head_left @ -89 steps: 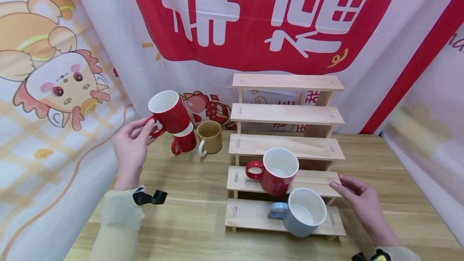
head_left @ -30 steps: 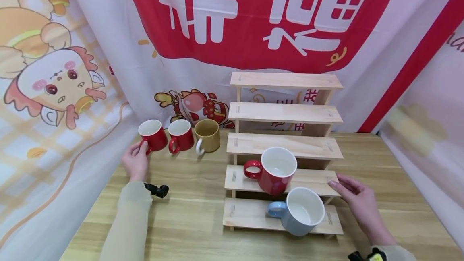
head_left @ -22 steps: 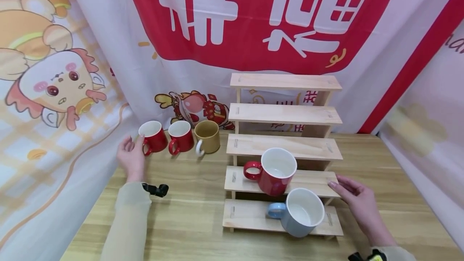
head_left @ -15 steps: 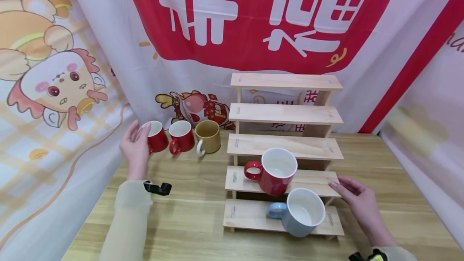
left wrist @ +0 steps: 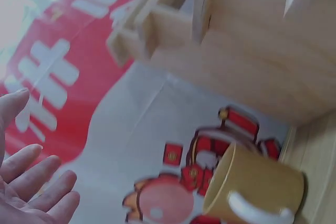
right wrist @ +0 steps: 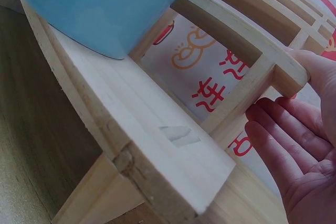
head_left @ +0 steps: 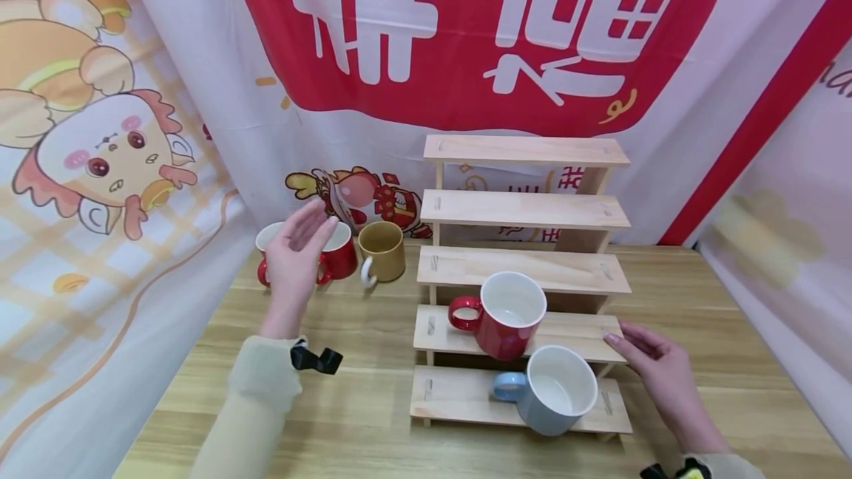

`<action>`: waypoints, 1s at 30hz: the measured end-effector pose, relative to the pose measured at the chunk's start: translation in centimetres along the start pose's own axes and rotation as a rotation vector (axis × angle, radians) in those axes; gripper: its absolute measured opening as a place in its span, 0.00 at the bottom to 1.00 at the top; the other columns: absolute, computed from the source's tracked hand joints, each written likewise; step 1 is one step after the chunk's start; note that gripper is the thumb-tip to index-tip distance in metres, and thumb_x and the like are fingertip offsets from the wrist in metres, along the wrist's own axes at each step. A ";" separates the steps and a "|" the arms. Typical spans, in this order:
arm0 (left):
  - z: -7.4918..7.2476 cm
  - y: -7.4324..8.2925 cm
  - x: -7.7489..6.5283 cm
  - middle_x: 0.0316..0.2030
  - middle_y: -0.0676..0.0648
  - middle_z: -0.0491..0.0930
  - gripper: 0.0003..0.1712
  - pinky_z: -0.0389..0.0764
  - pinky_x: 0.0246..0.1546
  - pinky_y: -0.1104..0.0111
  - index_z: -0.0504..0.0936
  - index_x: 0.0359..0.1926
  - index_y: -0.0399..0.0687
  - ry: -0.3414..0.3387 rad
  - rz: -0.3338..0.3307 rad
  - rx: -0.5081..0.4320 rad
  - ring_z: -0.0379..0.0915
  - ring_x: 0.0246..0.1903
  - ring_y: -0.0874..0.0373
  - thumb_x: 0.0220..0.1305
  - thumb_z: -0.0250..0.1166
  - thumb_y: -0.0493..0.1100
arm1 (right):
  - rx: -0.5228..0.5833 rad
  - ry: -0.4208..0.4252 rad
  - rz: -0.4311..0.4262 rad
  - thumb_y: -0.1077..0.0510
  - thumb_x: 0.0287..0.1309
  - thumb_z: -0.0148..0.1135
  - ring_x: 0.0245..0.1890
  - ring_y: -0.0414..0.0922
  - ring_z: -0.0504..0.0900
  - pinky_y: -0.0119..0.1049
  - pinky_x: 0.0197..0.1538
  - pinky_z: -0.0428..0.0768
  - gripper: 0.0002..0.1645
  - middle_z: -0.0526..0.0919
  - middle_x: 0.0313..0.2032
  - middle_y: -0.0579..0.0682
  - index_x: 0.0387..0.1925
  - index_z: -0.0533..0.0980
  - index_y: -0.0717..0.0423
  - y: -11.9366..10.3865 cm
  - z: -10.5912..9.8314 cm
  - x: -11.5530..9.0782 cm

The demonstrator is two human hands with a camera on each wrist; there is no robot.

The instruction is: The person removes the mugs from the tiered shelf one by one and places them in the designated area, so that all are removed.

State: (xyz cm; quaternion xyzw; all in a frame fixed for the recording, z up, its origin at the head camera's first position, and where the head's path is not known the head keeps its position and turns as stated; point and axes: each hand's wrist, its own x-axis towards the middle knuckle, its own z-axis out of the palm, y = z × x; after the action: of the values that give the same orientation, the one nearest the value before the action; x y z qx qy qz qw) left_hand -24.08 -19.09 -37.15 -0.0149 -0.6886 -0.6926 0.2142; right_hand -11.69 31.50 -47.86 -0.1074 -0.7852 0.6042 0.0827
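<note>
My left hand [head_left: 293, 265], fingers loosely extended and holding nothing, is raised over two red mugs: the left one [head_left: 268, 233] and the right one [head_left: 344, 256], both partly hidden by it. Right of them stands a tan mug [head_left: 384, 256] with a white handle, also seen in the left wrist view. My right hand [head_left: 665, 372] grips the right end of a step on the wooden tiered shelf [head_left: 492, 207], thumb on top and fingers below. On that step sits a larger red mug [head_left: 509, 335]; a light blue mug [head_left: 555, 394] is on the lowest step.
The shelf rests on a wood-grain table [head_left: 353, 390]. Behind it hangs a white cloth with a red printed panel [head_left: 466, 87]. Patterned cloths [head_left: 120, 168] close off the left and right sides.
My left hand set a red mug down left of the other red mug, let go of its handle, then rose and moved right. The right hand stayed on the shelf.
</note>
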 end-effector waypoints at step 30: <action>6.9 0.5 -8.5 0.56 0.57 0.82 0.27 0.72 0.66 0.55 0.84 0.59 0.53 -0.529 0.047 0.168 0.76 0.59 0.60 0.61 0.76 0.54 | -0.034 0.011 0.028 0.48 0.64 0.72 0.44 0.28 0.81 0.22 0.44 0.81 0.30 0.84 0.42 0.29 0.60 0.78 0.61 0.2 0.0 0.3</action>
State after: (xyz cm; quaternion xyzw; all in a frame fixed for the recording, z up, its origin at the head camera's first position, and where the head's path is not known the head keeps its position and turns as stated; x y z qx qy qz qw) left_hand -18.08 -10.14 -38.98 -0.1935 -0.7750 -0.6000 0.0434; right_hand -11.93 31.61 -48.07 -0.1230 -0.7934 0.5912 0.0769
